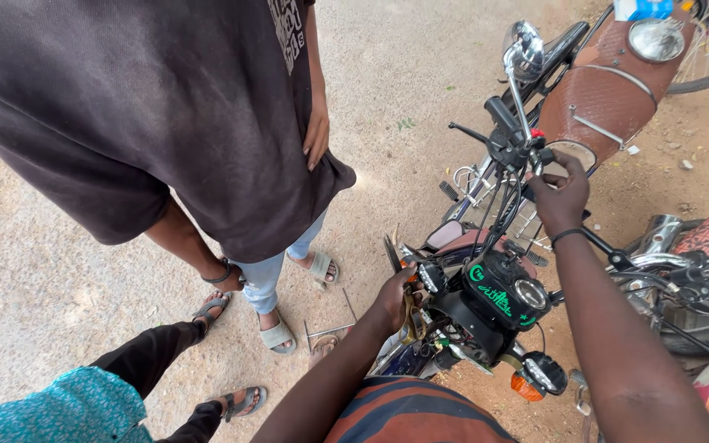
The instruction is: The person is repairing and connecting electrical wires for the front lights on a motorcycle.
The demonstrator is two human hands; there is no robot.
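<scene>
Mirror [523,47]: glossy chrome metal. Tank [609,86] beside it: brown quilted cover, matt. Instrument housing [498,299]: black plastic, semi-gloss. Ground [404,123]: rough, sandy. Bystander's shirt [125,107]: dark matt cloth.

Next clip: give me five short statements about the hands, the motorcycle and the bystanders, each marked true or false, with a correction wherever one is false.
1. The right hand grips the motorcycle's handlebar area. True.
2. The left hand rests on the brown seat. False: it is down at the wiring beside the headlight housing.
3. A round mirror stands above the handlebar. True.
4. The bystander in the dark shirt wears closed boots. False: grey sandals.
5. The motorcycle stands on wet grass. False: on dry sandy ground.
</scene>
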